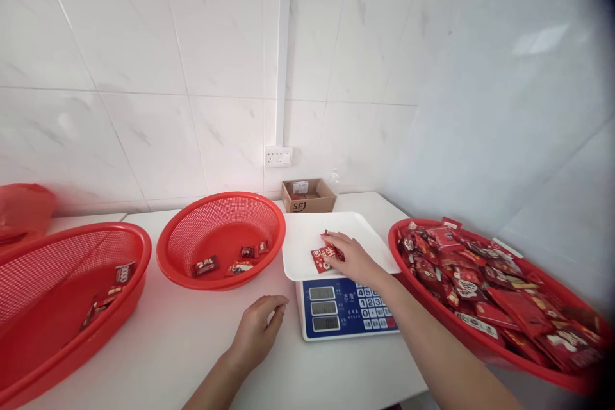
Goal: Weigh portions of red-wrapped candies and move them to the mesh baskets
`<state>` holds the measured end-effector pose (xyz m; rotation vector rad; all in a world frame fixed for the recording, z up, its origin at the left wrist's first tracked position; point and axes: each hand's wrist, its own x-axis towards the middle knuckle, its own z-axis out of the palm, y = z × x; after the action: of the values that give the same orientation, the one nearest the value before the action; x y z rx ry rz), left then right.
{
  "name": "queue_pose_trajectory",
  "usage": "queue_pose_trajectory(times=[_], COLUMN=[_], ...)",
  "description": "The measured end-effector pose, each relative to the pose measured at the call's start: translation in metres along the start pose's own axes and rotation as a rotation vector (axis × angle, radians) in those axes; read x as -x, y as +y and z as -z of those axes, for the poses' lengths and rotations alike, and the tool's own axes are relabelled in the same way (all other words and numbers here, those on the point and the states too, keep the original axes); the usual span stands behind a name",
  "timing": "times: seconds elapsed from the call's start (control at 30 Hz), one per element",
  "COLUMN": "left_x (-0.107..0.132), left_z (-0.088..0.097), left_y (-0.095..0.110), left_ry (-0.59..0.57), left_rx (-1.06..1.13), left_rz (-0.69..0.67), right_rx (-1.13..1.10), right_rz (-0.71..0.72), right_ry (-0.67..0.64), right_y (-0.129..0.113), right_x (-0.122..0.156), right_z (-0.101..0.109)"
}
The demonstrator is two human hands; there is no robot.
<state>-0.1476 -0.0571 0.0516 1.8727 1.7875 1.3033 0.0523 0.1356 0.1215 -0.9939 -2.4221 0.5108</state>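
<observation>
My right hand [350, 255] lies on the white tray [307, 237] of a blue-faced scale [343, 309], its fingers closed on small red snack packets [321, 257] on the tray. My left hand [259, 328] rests on the white table beside the scale, fingers loosely curled, holding nothing. A red basket [485, 339] at the right is heaped with red packets. Only a few packets lie in the round red basket [221, 240] left of the scale. Another red basket [67, 307] at the far left also holds a few.
A small open cardboard box [308, 195] stands against the tiled wall behind the scale, under a wall socket [278, 155]. A red plastic bag [22, 208] sits at the far left. The table's front edge runs just below my forearms.
</observation>
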Motion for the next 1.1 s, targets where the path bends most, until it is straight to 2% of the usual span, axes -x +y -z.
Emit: queue_pose_trajectory(times=[0.1,0.17,0.27,0.33,0.4,0.5,0.57,0.63,0.73,0.93,1.1], left_x=[0.000,0.000,-0.001,-0.001,-0.001,0.000,0.001,0.001,0.000,-0.001,0.003], left_z=[0.000,0.000,0.000,0.000,0.000,-0.001,-0.002,-0.003,-0.003,-0.005,-0.008], left_y=[-0.001,-0.001,0.000,0.000,0.001,0.001,0.000,-0.002,-0.003,-0.004,0.007], left_ry=[0.000,0.002,0.004,-0.002,-0.009,-0.020,-0.027,-0.028,-0.021,-0.021,0.034], left_rx=[-0.006,-0.009,-0.012,-0.012,-0.009,0.002,0.005,0.003,0.008,-0.001,-0.050], left_rz=[-0.005,-0.012,-0.025,-0.030,-0.033,-0.025,-0.018,-0.007,0.024,0.055,-0.070], right_rx=[-0.078,-0.185,-0.392,-0.462,-0.445,-0.382,-0.315,-0.224,-0.115,-0.009,0.004], right_rz=[-0.019,-0.073,-0.194,-0.279,-0.305,-0.253,-0.168,-0.060,0.039,0.090,0.153], right_ry=[0.109,0.269,0.560,0.670,0.629,0.363,0.216,0.139,0.126,0.192,0.240], right_y=[-0.005,-0.008,-0.007,-0.004,-0.002,-0.005,-0.010,-0.015,-0.017,-0.011,-0.009], right_x=[0.011,0.029,0.071,0.104,0.136,0.169,0.178,0.180,0.178,0.180,0.181], right_z=[0.010,0.016,0.014,0.004,-0.012,-0.037,-0.050,-0.058,-0.063,-0.070,-0.073])
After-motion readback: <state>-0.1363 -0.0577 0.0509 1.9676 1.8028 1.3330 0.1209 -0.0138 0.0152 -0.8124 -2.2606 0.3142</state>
